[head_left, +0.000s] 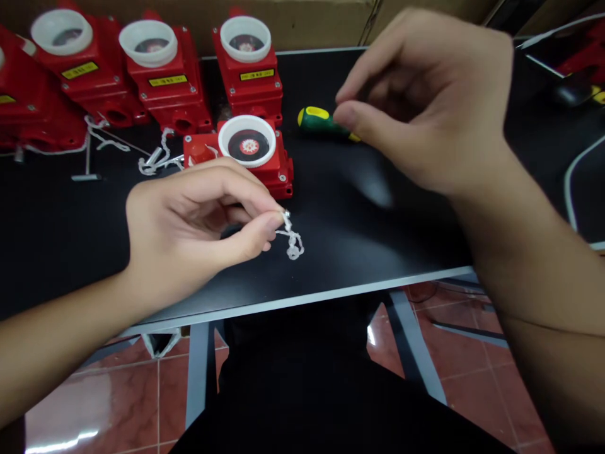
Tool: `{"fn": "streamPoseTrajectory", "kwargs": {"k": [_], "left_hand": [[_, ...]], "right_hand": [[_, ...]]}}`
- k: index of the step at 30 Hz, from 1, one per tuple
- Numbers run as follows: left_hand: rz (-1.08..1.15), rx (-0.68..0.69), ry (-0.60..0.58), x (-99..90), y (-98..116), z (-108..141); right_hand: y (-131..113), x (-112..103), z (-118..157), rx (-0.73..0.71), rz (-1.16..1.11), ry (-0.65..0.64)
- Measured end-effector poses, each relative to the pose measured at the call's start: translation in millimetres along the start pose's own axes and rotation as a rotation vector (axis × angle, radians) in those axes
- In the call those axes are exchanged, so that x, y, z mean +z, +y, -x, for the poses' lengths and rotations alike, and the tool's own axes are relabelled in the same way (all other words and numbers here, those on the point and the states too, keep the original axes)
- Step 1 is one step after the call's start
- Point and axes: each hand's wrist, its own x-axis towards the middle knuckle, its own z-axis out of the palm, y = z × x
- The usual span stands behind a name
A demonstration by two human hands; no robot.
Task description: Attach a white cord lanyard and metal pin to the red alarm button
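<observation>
My left hand, low over the table in front of a red box, pinches a knotted white cord between thumb and forefinger. A small shiny bit shows at the fingertips, and the cord's looped end dangles below them. Raised to the right, my right hand has its thumb and forefinger tips drawn together; whether anything is between them is too small to make out. Behind its thumb lies a green and yellow screwdriver handle, partly covered. The nearest red box has a white ring around a dark round face.
Several more red boxes with white rings, such as this red box, line the back left. Among them lie a T-shaped metal rod and white cord. A pale cable curves at the right. The black table has a grey front edge.
</observation>
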Motion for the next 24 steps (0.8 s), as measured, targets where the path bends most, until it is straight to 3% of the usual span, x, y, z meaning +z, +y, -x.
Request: {"fn": "streamPoseTrajectory", "kwargs": {"k": [5,9,18,24], "left_hand": [[0.087,-0.106,0.048,1.1,-2.1,-0.2],[0.167,-0.080,-0.012,1.3,-2.9,2.0],[0.452,-0.293,0.104,11.5,-1.5,4.1],[0.494,-0.405,0.107,10.7,5.5,5.8]], "right_hand": [[18.5,-29.3,-13.7,-0.067,0.240,0.123],[20.2,-39.9,-20.1,-0.104,0.374,0.212],[-23.6,-17.7,-31.7,-0.158,0.313,0.182],[-34.6,-11.3,-26.8,-0.116,0.209,0.198]]}}
